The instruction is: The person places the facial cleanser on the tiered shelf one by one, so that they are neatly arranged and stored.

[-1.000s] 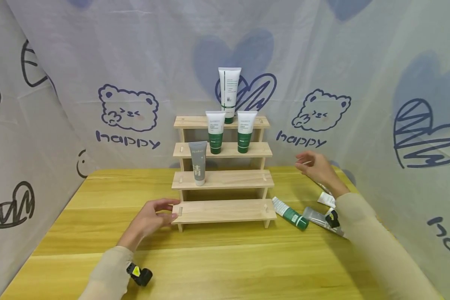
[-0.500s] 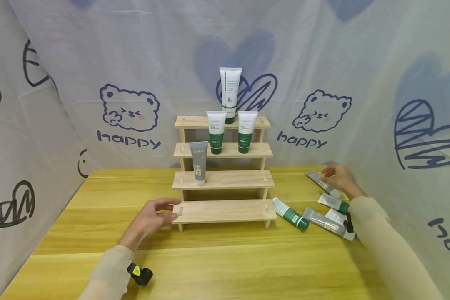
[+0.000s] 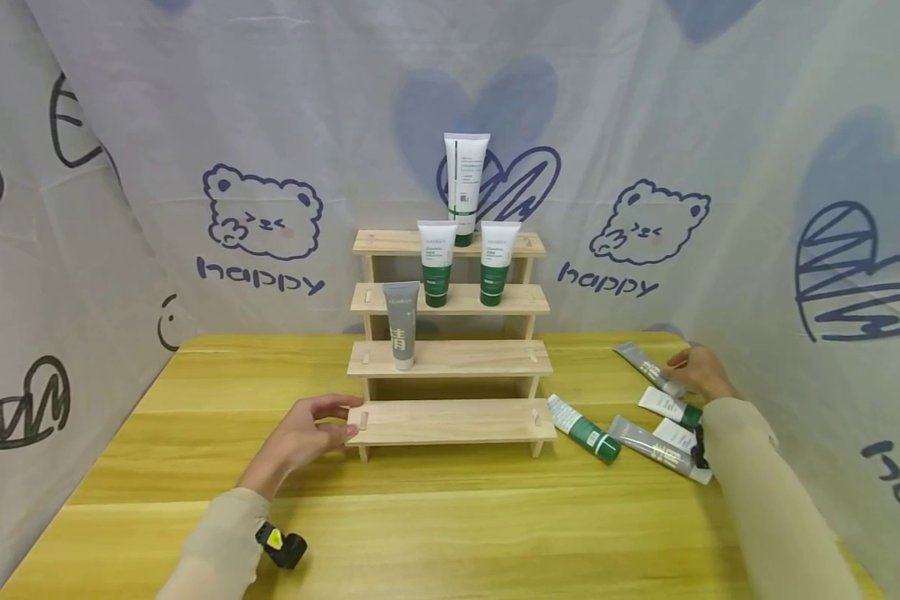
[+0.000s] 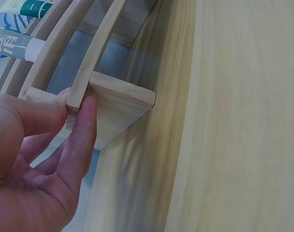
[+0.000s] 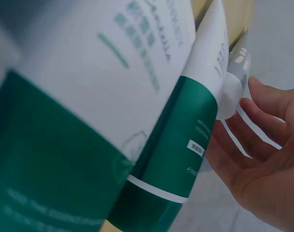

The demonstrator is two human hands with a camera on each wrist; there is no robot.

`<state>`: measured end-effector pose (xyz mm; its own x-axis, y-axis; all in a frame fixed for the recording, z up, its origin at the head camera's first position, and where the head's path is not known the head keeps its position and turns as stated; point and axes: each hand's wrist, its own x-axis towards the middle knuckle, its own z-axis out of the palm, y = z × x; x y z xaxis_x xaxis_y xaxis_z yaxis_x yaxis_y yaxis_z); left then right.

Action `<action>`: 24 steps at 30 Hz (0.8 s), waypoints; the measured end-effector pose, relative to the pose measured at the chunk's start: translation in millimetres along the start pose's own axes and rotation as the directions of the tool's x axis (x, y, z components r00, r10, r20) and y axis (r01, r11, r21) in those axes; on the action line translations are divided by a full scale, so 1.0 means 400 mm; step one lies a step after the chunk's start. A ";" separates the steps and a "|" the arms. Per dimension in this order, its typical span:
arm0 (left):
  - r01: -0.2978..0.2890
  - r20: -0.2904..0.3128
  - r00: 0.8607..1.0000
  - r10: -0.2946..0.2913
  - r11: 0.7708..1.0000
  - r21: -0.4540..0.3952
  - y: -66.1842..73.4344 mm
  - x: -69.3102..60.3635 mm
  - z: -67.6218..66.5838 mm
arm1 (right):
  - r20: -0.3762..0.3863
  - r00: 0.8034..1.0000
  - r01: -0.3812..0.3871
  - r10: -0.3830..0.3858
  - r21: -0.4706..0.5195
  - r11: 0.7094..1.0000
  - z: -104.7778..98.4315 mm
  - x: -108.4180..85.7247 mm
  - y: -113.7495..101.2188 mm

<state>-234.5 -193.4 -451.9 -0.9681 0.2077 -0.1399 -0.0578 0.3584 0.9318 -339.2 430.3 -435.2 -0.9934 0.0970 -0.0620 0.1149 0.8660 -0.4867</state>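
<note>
My left hand (image 3: 303, 437) pinches the left end of the lowest step of a wooden tiered display rack (image 3: 450, 422); in the left wrist view, thumb and fingers (image 4: 79, 140) grip that board's end. At the right back, my right hand (image 3: 701, 372) has its thumb and fingertips at the cap end of a grey squeeze tube (image 3: 645, 365) lying on the table. In the right wrist view the thumb and a finger meet at this grey tube's (image 5: 242, 58) edge, beside its white cap; the other fingers pass partly behind the nearer white-and-green tube (image 5: 185, 121).
On the rack stand a tall white tube (image 3: 465, 179), two white-and-green tubes (image 3: 437, 262) and one grey tube (image 3: 401, 325). Right of it lie a green-and-white tube (image 3: 585, 429), another grey tube (image 3: 660, 448) and several whitish ones, partly under the right sleeve. A printed curtain (image 3: 375, 100) hangs behind.
My right hand has moved right and down from above the table to the grey tube's cap end. The left hand stays on the rack. The head view has shifted slightly.
</note>
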 end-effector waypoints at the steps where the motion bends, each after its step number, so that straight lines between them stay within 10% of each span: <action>1: 0.001 0.000 1.000 -0.001 1.000 -0.001 0.000 0.000 0.000 | 0.002 1.000 0.001 -0.001 -0.001 1.000 0.000 0.000 0.003; 24: 0.010 -0.001 1.000 -0.010 1.000 -0.002 -0.001 0.006 -0.004 | 0.178 0.984 -0.018 0.021 -0.020 1.000 -0.010 0.012 -0.017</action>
<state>-237.4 -194.4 -451.9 -0.9677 0.2036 -0.1486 -0.0676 0.3583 0.9311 -344.8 426.9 -428.8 -0.9736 0.0263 -0.2266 0.1324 0.8739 -0.4677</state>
